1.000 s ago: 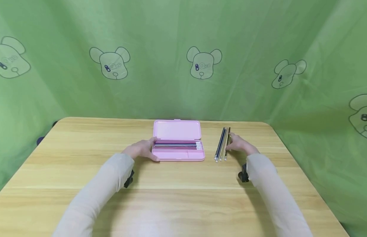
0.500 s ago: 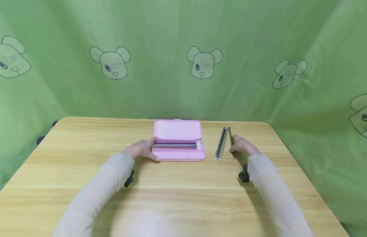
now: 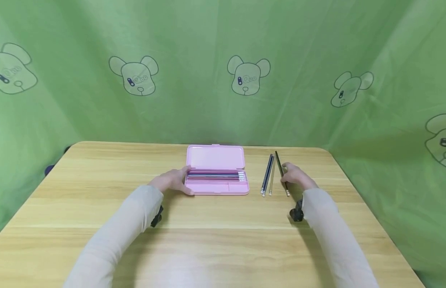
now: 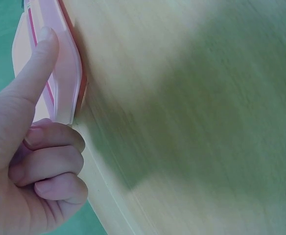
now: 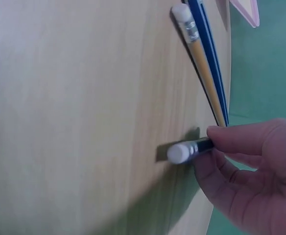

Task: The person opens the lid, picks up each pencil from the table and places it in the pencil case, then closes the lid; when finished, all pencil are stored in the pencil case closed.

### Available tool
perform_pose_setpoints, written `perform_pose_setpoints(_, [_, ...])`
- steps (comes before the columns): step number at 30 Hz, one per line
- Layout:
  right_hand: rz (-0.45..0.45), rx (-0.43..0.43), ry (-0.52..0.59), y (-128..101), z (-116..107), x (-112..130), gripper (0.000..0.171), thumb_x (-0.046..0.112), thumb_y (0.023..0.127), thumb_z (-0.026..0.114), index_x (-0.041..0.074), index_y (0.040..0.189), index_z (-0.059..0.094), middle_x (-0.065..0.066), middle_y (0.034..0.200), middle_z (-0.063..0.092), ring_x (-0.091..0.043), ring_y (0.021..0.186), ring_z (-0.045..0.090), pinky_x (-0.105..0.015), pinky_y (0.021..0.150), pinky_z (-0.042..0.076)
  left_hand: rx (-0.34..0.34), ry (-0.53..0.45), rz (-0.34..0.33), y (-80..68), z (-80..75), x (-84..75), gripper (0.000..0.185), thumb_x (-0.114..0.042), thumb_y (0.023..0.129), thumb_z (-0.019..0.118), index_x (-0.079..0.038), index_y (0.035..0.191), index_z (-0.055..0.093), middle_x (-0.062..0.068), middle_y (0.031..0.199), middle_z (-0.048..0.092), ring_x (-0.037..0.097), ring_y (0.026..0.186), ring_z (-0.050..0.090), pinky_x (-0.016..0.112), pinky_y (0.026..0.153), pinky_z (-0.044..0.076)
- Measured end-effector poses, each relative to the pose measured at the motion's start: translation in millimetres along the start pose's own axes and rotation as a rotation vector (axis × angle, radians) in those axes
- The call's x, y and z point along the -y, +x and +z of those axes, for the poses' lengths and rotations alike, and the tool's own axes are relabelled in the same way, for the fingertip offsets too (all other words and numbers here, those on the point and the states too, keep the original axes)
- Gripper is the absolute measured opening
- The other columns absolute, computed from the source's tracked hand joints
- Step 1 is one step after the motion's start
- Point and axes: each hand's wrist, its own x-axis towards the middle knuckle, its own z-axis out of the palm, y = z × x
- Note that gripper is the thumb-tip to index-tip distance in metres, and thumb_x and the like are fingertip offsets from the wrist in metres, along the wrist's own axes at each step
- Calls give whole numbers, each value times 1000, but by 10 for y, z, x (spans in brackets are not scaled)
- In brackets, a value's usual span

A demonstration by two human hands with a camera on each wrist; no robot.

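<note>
An open pink pencil case [image 3: 216, 174] lies mid-table with several pencils in its tray. My left hand [image 3: 173, 181] rests against its left end; in the left wrist view the forefinger [image 4: 35, 63] lies straight along the case [image 4: 64, 63] while the other fingers curl. My right hand [image 3: 294, 176] pinches a black pencil [image 3: 282, 173] with a white eraser [image 5: 178, 152], lifted slightly off the wood. Two more pencils, a blue one [image 3: 267, 175] and a tan one [image 3: 272, 178], lie side by side between the case and that hand, also seen as blue pencil [image 5: 209, 54] and tan pencil [image 5: 202, 63].
The wooden table [image 3: 208, 232] has rounded corners and a green curtain [image 3: 223, 72] with bear prints hanging behind and to both sides. Black wrist-camera mounts [image 3: 296, 213] sit under each sleeve.
My right hand took the black pencil from beside the other two and swung it to the right, lifting it. The left hand and the case have stayed put.
</note>
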Motion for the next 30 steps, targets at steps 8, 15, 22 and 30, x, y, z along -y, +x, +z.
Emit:
perform_pose_setpoints(8, [-111,-76,50,15,-12,48,58,-9,79,49,-10,134,30,-30,104,51,-28,81,53,-32,70,49,-2,6,-14,-27,-9,-8,107,-44,69,76,-6,146,11,30,136,36,41,125,37,48,104,32])
perform_pose_setpoints(15, [-231,-132,72,32,8,158,50,-10,77,52,-9,126,44,-24,90,54,-24,76,50,-25,61,43,1,-6,-16,-38,-5,-5,107,-43,69,76,-5,146,11,30,137,35,41,126,36,48,105,31])
perform_pose_setpoints(22, [-314,-168,118,63,81,242,40,-14,76,51,-11,116,53,-21,88,53,-31,84,51,-24,61,45,4,-12,-17,-43,-7,-26,106,-42,70,76,-6,146,12,29,138,35,41,126,35,48,105,30])
perform_pose_setpoints(30, [-404,-125,76,115,172,429,32,-12,77,54,-10,109,57,-20,87,56,-26,81,52,-34,74,46,5,-18,-1,-29,-18,-20,107,-42,71,75,-5,146,10,30,139,32,40,128,34,48,107,28])
